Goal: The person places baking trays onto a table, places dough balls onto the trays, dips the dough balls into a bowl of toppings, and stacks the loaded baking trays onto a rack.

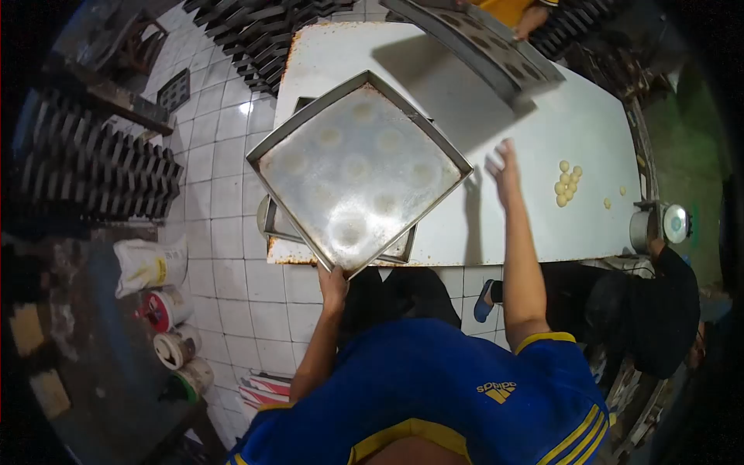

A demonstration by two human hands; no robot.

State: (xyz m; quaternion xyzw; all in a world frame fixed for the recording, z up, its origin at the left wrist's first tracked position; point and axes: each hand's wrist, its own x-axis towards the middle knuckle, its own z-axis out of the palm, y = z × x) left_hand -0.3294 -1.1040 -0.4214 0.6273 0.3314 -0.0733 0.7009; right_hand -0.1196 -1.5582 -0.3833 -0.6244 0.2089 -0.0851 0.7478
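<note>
My left hand (333,287) grips the near corner of a square metal baking tray (356,167), its fingers partly hidden by the rim. Round dull marks dot the tray's flat base, and it is held tilted above the table's left part. Beneath it, the edges of another baking tray (403,244) stick out. My right hand (505,170) is in the air over the table, fingers apart, just right of the tray's right corner and holding nothing. At the far side, a co-worker's hand (531,22) is at another baking tray (496,50) with dark round patches, raised at a slant.
On the white table (442,221), several pale dough balls (568,186) lie to the right. A round metal pot (640,231) stands by the right edge, beside a person in dark clothes (659,310). Dark stacked racks (93,163), buckets (177,346) and a sack (151,266) stand left.
</note>
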